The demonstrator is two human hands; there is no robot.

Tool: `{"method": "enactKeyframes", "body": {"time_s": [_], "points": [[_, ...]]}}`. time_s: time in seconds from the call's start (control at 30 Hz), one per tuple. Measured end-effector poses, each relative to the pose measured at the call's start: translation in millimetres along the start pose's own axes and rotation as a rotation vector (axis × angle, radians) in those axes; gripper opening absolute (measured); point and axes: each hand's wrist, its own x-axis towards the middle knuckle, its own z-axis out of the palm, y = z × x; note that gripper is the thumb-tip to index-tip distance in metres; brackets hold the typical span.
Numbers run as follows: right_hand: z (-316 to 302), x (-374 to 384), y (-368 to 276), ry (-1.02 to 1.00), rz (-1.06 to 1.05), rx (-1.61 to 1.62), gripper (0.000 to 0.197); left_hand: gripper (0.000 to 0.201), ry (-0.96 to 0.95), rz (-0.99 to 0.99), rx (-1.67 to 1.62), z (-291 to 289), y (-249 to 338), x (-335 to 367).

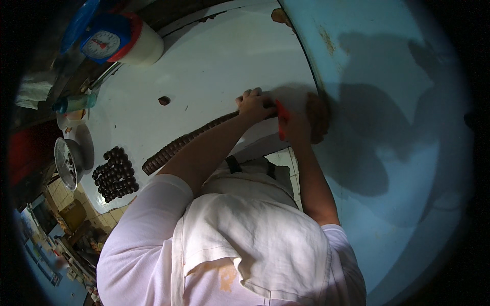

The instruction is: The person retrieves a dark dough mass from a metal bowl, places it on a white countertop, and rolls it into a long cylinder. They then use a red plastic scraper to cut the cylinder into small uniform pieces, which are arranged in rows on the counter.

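A long dark brown dough roll [186,138], scored or sliced crosswise along its length, lies slantwise over the white table. My left hand [254,106] rests on its right end with bent fingers, pressing round it. Beside it, my right hand [297,127] grips a flat red scraper [281,118], held upright against the end of the roll. Fingers and forearm hide part of the roll. A cluster of small dark brown balls [115,176] sits at the table's left edge. One small dark piece [164,100] lies alone farther back.
At the far left stand a blue dial scale [104,45] and a pale bucket [148,48]. A turquoise bottle [76,103] and a metal bowl [68,163] line the left edge. A blue wall [388,127] borders the white table [219,61] on the right, by a brown patch or lump [317,118].
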Motion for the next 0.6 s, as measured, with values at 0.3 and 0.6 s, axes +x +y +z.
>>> {"method": "enactKeyframes", "body": {"time_s": [0.3,0.6], "points": [[12,24,-12,-0.22,0.076,-0.048,0.022,0.049,-0.044,-0.024,0.041,-8,7,-1],[19,28,-1,-0.12,0.061,0.203,0.028,0.056,0.015,0.024,0.04,1,-4,1]]}}
